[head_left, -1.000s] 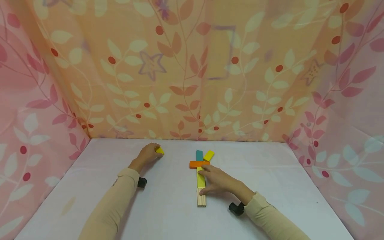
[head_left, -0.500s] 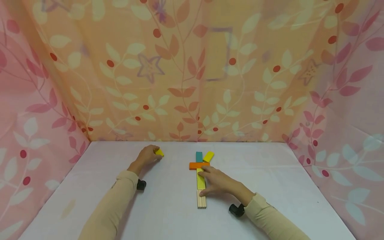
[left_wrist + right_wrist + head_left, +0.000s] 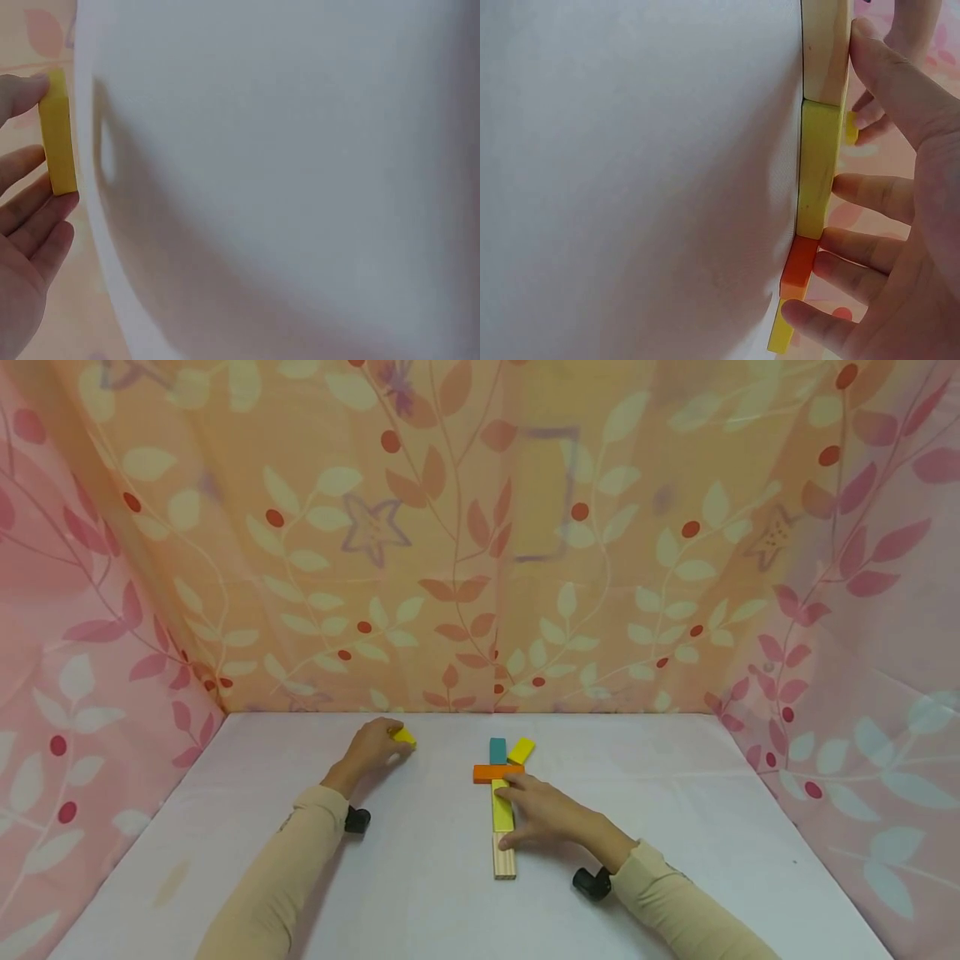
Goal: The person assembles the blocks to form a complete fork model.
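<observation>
My left hand [image 3: 370,752] pinches a small yellow block [image 3: 60,135] between thumb and fingertips. In the left wrist view that block is held apart from the table, with its shadow beside it. My right hand [image 3: 553,812] rests its spread fingertips on a line of blocks. Its thumb touches a plain wooden block [image 3: 504,862], and the fingers touch a long yellow block [image 3: 502,817] and an orange block [image 3: 799,266] laid crosswise. Beyond the orange block lie a teal block [image 3: 498,751] and a tilted yellow block [image 3: 522,751].
The blocks lie on a white-covered table [image 3: 420,893]. A flowered cloth [image 3: 465,543] hangs along the back, with pink patterned cloth [image 3: 862,610] at the sides. A black camera [image 3: 592,884] sits at my right wrist, and another [image 3: 357,820] at my left.
My left hand, with the yellow block in it, has shifted slightly to the right. The right hand and the laid blocks stay as they were.
</observation>
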`<state>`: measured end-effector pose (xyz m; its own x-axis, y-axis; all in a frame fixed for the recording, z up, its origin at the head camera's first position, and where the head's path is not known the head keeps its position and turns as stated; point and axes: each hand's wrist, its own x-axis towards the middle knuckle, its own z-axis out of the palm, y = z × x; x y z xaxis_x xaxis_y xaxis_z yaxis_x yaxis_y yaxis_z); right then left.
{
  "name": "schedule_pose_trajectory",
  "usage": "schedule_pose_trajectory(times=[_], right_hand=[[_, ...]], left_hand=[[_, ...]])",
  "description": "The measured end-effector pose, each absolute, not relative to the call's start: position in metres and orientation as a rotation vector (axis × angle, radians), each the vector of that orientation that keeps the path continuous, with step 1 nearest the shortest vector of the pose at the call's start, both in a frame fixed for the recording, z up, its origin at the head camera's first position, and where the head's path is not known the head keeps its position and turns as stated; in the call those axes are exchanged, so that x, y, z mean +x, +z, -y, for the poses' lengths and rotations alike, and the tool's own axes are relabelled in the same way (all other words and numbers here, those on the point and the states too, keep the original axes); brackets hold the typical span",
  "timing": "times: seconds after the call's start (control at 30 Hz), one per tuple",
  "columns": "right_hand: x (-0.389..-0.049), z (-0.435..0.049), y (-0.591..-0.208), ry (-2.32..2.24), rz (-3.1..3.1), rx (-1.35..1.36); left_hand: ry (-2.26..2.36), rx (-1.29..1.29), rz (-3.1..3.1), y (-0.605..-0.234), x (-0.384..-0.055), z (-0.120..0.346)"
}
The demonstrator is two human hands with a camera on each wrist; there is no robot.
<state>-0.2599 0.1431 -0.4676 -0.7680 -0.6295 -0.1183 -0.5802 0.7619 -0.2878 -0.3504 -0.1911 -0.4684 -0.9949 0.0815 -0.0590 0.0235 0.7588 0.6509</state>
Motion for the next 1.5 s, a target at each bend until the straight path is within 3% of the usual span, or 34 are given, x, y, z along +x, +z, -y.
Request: schedule_pose_trajectory(times=[0.6,1.5], right_hand=[[-0.260,-0.143,-0.468,-0.370,-2.743,-0.907],[-0.260,-0.142,-0.467,-0.384,-2.742,-0.906]], left_hand=[[1.135,0.226,-2.948,-0.454,-0.349,0.153],[1.202,0.150,-2.868,-0.462,-0.345,0.099]])
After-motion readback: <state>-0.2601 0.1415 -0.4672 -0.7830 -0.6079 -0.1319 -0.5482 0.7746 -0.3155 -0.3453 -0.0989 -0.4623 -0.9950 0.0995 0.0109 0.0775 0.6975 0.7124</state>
